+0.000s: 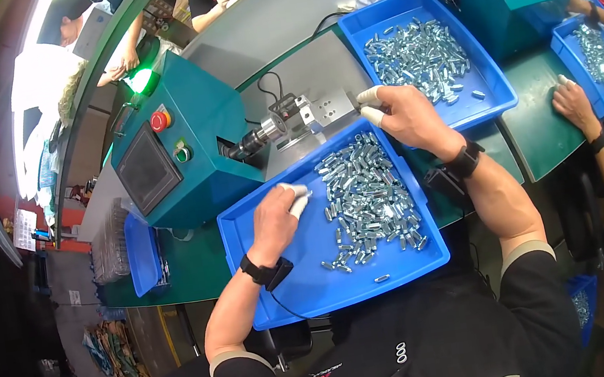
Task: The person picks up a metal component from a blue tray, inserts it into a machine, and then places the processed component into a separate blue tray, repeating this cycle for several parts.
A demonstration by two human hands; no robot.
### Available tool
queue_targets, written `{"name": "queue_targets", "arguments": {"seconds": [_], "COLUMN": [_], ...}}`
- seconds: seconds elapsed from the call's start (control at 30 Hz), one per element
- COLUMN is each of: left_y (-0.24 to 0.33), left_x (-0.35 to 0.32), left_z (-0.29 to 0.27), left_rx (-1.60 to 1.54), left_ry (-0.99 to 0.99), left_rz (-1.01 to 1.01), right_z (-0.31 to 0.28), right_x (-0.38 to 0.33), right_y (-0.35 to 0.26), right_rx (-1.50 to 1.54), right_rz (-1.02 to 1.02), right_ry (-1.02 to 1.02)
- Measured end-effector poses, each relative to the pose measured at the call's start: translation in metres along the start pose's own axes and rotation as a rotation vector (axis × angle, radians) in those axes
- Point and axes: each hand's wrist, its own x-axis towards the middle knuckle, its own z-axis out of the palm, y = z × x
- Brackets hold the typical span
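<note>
My left hand (275, 219) is over the left side of the near blue tray (296, 285), its thumb and forefinger in white finger covers and drawn together. Whatever lies between those tips is too small to make out. Many short, shiny metal fittings (368, 199) fill the tray's right half. My right hand (407, 117) reaches to the right end of a metal fixture block (330, 111), thumb and forefinger, also covered, closed around something too small to name. Left of the block, a round metal chuck (264, 134) sticks out of a teal machine (191, 127).
A second blue tray (493, 102) of metal fittings stands at the far right. The teal machine carries a dark screen (147, 171) and a red stop button (160, 120). At right, a co-worker's hand (573, 103) rests near another blue tray (566, 51). Other people work behind the grey panel (279, 12).
</note>
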Motion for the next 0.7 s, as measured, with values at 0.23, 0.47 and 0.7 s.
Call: {"name": "queue_targets", "arguments": {"seconds": [0.23, 0.47, 0.7], "left_y": [0.02, 0.001, -0.003], "left_x": [0.113, 0.144, 0.145], "left_z": [-0.017, -0.008, -0.002], "left_rx": [0.094, 0.204, 0.217], "left_ry": [0.255, 0.167, 0.195], "left_rz": [0.218, 0.1, 0.181], "right_z": [-0.006, -0.004, -0.004], "right_x": [0.0, 0.0, -0.001], "right_y": [-0.003, -0.003, 0.003], "right_rx": [-0.018, -0.006, -0.012], "right_rz": [0.037, 0.04, -0.009], "right_ry": [-0.016, -0.02, 0.019]}}
